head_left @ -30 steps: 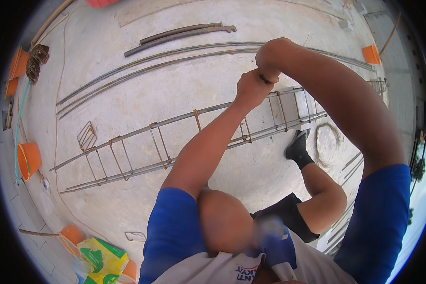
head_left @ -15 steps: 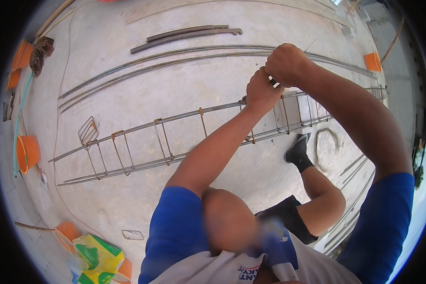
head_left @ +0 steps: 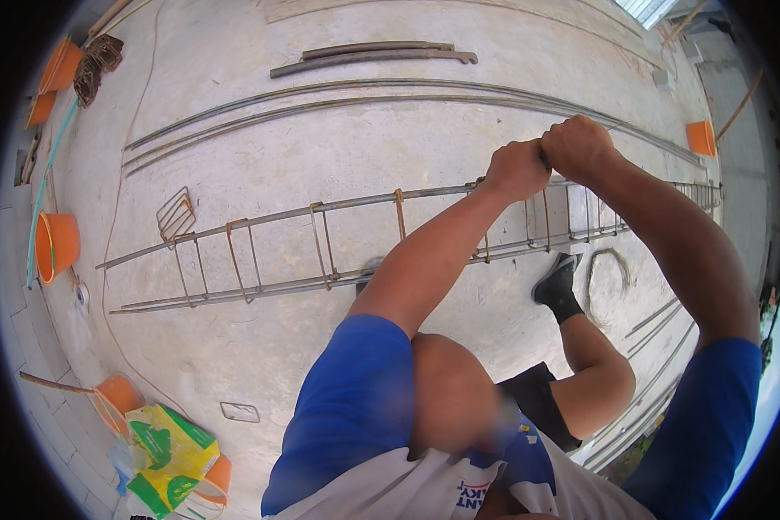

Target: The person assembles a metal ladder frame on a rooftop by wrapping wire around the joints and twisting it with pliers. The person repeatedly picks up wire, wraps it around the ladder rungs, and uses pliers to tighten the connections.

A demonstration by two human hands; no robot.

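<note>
Both my hands are closed, knuckle to knuckle, over the far bar of a long steel rebar cage (head_left: 273, 218). My left hand (head_left: 520, 171) grips something with a dark end, which shows between the two fists. My right hand (head_left: 578, 150) is wrapped tight just right of it. What sits inside either fist is hidden by the fingers. Rectangular stirrups (head_left: 325, 243) ring the long bars of the cage at intervals. Right of my foot, a coil of thin wire (head_left: 591, 282) lies on the floor.
Long loose bars (head_left: 321, 104) and two short dark bars (head_left: 373, 56) lie beyond the cage. Single stirrups (head_left: 239, 412) rest at left. Orange buckets (head_left: 58, 245) and a yellow-green sack (head_left: 169, 459) line the left side; another bucket (head_left: 701, 138) stands far right.
My right fist has come down and right, from above my left fist to beside it. My left fist has shifted slightly right. The whole view has moved a little.
</note>
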